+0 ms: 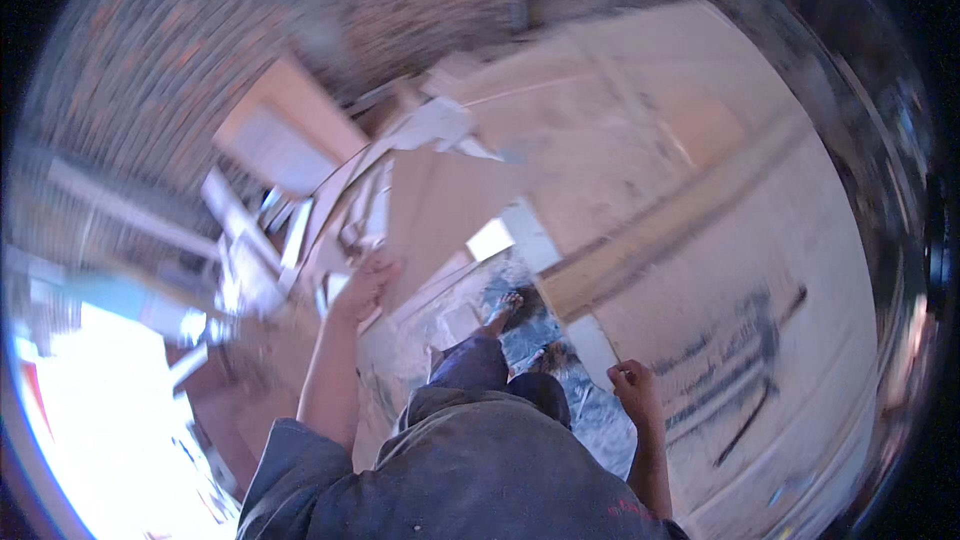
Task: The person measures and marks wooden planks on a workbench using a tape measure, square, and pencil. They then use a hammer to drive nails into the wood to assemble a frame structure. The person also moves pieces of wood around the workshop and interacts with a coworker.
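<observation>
My left hand point(368, 285) is closed at the lower left edge of a flat brown board point(440, 205), its fingers smeared a little by motion. Over to the right, the fingers of my right hand point(636, 390) are curled together at the near corner of a narrow white strip point(593, 342). A second white piece point(530, 233) shows farther up, past the end of a long wooden plank point(640, 245). Whether the two white parts are one strip, I cannot tell.
A wide pale sheet point(760, 270) spreads over the right side, with dark marks and a thin dark rod point(742, 427). Offcuts point(295, 235) and a leaning orange-brown panel point(290, 125) crowd the left by a brick wall point(180, 50). My feet point(508, 312) stand on bluish, dusty ground.
</observation>
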{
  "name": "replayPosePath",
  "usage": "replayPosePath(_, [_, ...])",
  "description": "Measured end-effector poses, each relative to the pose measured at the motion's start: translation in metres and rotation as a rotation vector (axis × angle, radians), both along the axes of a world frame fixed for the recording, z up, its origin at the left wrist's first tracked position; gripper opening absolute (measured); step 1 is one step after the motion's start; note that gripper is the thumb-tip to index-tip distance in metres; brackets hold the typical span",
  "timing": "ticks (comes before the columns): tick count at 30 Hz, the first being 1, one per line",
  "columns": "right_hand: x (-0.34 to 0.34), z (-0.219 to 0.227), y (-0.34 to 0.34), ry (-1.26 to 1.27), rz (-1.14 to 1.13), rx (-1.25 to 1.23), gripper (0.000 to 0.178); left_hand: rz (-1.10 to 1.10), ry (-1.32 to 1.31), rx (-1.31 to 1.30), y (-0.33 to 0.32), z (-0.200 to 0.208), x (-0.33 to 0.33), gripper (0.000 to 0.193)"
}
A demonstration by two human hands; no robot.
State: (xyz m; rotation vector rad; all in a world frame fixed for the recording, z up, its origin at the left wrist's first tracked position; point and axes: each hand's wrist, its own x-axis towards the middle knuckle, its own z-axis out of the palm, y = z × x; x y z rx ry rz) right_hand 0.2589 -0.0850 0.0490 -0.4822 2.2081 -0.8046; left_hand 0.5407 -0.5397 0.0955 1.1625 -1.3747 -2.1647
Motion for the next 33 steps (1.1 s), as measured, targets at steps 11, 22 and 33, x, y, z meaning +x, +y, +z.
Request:
replayPosePath(11, [0.245,0.025,-0.193,-0.79,0.289,-0.219,0.049,0.523,-0.015,0.279,0.212,-0.016,0.205,0.035])
replayPosePath(22, [0.603,-0.043,-0.222,-1.241,0.325,0.197,0.048,0.895,-0.047,0.114,0.321,-0.028,0.473,0.043])
replayPosePath(33, [0.948,-0.037,-0.22,-1.012,0.972,0.279,0.052,1.383,-0.189,0.044,0.382,-0.059,0.739,0.043])
